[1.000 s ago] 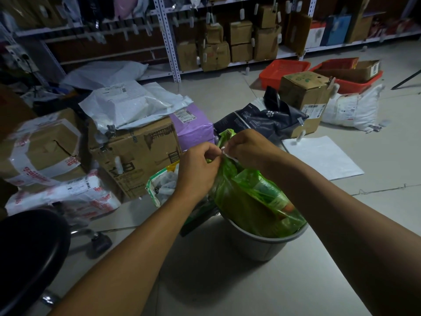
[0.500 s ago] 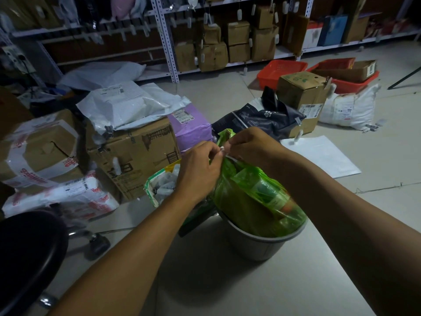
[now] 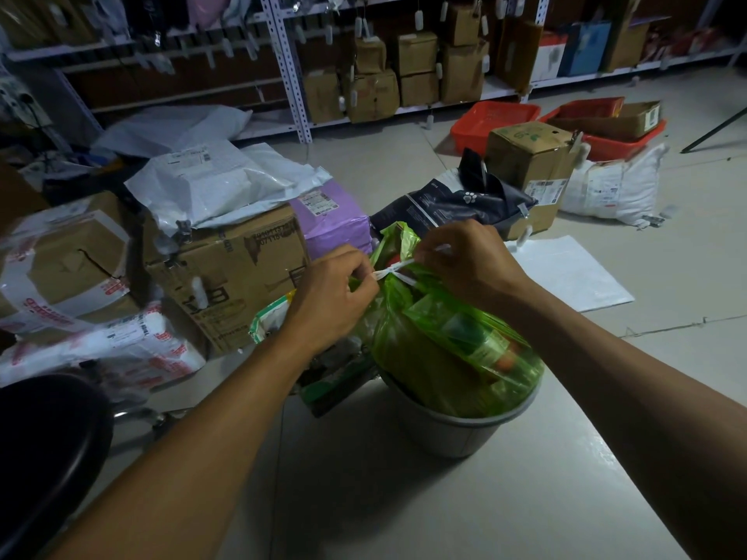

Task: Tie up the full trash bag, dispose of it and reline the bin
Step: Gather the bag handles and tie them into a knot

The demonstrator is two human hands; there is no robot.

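Left hand (image 3: pixel 331 297) and right hand (image 3: pixel 469 260) pinching white drawstring (image 3: pixel 398 272) over green trash bag (image 3: pixel 444 349), grey bin (image 3: pixel 456 430), bare floor (image 3: pixel 444 511) in front

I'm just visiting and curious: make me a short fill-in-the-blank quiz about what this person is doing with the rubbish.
1. The trash bag is coloured ____.
2. The left hand and right hand each pinch an end of a white ____ at the bag's neck.
3. The bag sits in a grey ____ on the floor.
4. Behind the right hand lies a dark pouch printed with a white ____.

Missing words: green; drawstring; bin; paw print
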